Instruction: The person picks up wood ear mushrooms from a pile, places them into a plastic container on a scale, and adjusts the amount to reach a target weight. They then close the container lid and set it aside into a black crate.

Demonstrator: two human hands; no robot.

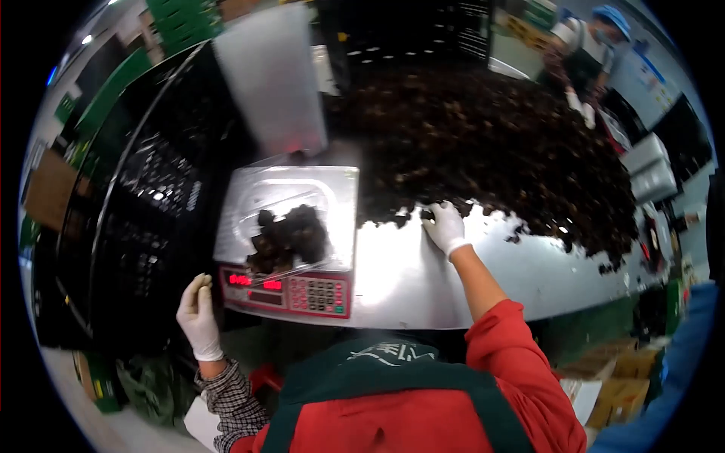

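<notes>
My right hand (447, 228), in a white glove, is at the near edge of a large heap of dark brown, crinkled pieces (483, 136), which look like wood ear mushrooms. Its fingers are curled around a dark piece at the heap's edge. My left hand (198, 317), also gloved, is raised beside the front left corner of a digital scale (343, 219). Thumb and fingertips press together there; whatever they may hold is too small to name. On the scale's metal pan, a clear plastic tray (260, 204) contains a clump of the dark pieces (294, 238).
Black plastic crates (143, 189) stand close on the left. A stack of translucent trays (272, 75) rises behind the scale. The metal table's (408, 279) near edge runs before me. A co-worker (585, 53) in a blue cap works at the far right.
</notes>
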